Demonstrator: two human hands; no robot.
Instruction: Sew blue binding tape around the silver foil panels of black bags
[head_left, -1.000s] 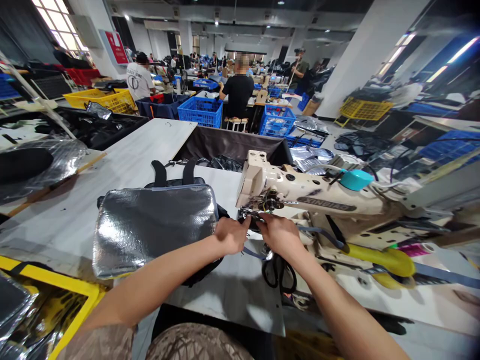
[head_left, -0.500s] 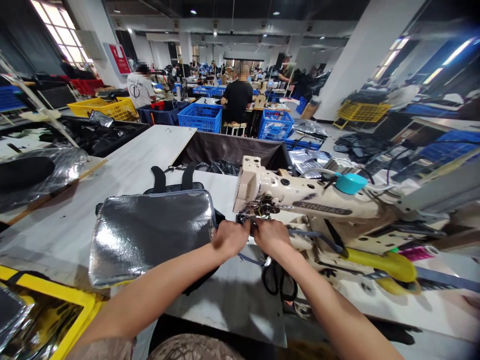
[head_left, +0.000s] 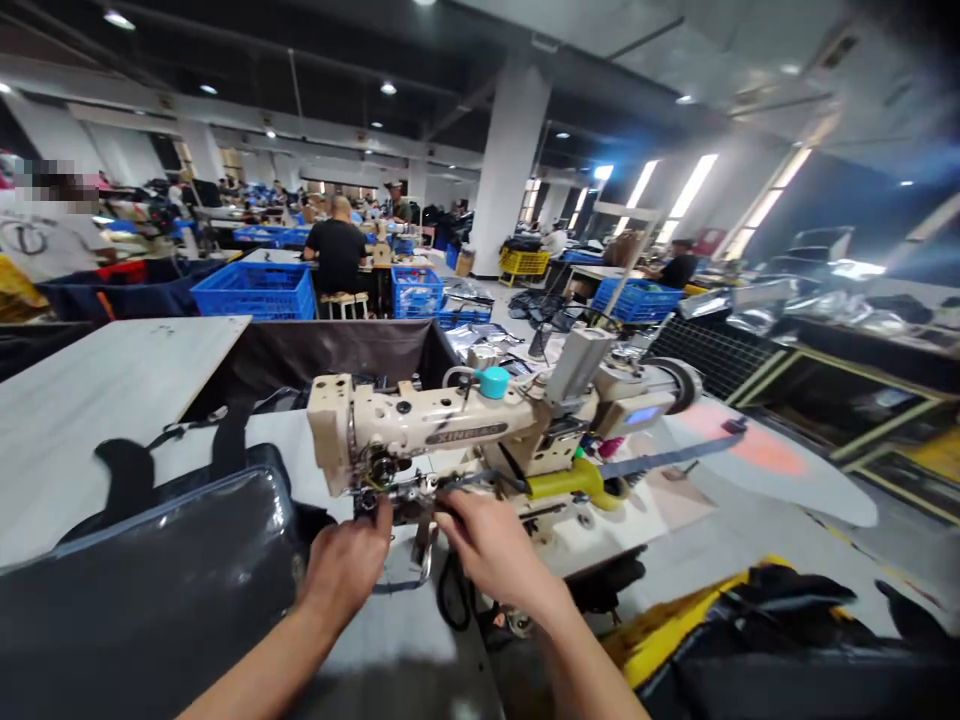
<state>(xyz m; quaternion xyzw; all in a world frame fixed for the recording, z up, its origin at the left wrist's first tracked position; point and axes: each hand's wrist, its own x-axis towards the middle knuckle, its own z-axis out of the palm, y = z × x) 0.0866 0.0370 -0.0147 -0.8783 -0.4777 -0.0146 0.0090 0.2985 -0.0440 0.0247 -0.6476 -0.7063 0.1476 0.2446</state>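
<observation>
A cream sewing machine (head_left: 450, 425) stands on the grey work table (head_left: 97, 390). Both hands are at its needle end. My left hand (head_left: 346, 562) is curled, its fingertips pinched at the metal parts under the machine head. My right hand (head_left: 491, 545) is closed on the same spot from the right side. A thin grey-blue strap (head_left: 660, 458) runs from the needle area out to the right. What the fingers hold is too small to make out. A dark padded bag (head_left: 157, 580) with black straps lies on the table just left of my left hand.
A dark fabric bin (head_left: 322, 355) sits behind the machine. Blue crates (head_left: 255, 290) and other people at work tables fill the back. A yellow-framed bin (head_left: 847, 400) stands at the right, and black and yellow material (head_left: 765, 620) lies at the lower right.
The view has swung right and up, so the bag and machine sit further left. Both hands stay at the needle end of the machine.
</observation>
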